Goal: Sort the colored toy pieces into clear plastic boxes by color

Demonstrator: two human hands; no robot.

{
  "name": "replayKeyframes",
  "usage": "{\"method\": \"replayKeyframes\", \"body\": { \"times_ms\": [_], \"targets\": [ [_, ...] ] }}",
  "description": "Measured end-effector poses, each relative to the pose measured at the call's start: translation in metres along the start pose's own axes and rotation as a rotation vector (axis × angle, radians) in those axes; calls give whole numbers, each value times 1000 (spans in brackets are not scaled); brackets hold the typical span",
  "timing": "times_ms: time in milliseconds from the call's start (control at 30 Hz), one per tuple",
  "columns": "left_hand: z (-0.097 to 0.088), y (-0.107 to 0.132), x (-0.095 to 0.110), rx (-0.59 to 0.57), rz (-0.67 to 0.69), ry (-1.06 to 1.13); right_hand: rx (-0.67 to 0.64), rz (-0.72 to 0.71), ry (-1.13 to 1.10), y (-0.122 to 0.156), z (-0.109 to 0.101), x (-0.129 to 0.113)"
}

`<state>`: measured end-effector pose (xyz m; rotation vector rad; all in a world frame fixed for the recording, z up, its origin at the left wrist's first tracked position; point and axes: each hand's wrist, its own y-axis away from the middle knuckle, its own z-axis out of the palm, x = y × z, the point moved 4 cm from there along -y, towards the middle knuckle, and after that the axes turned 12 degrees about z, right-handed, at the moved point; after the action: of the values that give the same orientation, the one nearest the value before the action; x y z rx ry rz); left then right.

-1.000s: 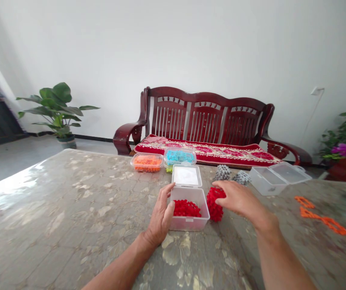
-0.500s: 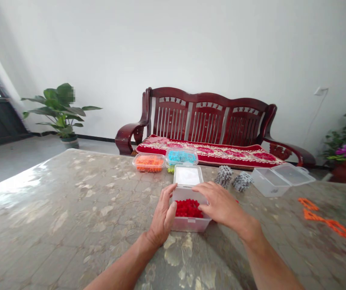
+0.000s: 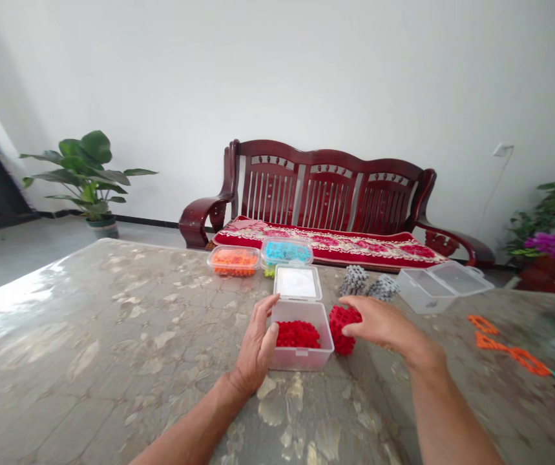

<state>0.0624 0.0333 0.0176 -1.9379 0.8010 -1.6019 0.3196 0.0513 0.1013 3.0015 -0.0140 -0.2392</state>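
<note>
The left hand [image 3: 255, 342] rests open along the left wall of the box [image 3: 301, 360], probably to steady it, while the right hand [image 3: 381, 323] curls around the red block [image 3: 341, 342], just right of the box; a firm grip cannot be told. The lid [image 3: 298, 283] leans away, and the partly hidden block's long axis looks roughly upright.

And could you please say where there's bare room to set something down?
The widest bare patch of table lies left of the left hand and orange tub; a smaller one, between right forearm and orange chain. It's crowded right of the open box: red piece, right hand, grey pieces.
</note>
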Motion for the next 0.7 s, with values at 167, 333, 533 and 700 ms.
{"method": "replayKeyframes", "body": {
  "times_ms": [167, 333, 533, 700],
  "targets": [
    [0, 0, 0, -5, -3, -3, 29, 29, 59, 1, 0, -10],
    [0, 0, 0, 0, 5, -6, 117, 59, 59, 8, -14, -16],
    [1, 0, -2, -1, 12, -5, 216, -134, -135, 26, -28, -46],
    [0, 0, 1, 14, 14, 4, 203, -381, -170, 26, 0, -89]
  ]
}}
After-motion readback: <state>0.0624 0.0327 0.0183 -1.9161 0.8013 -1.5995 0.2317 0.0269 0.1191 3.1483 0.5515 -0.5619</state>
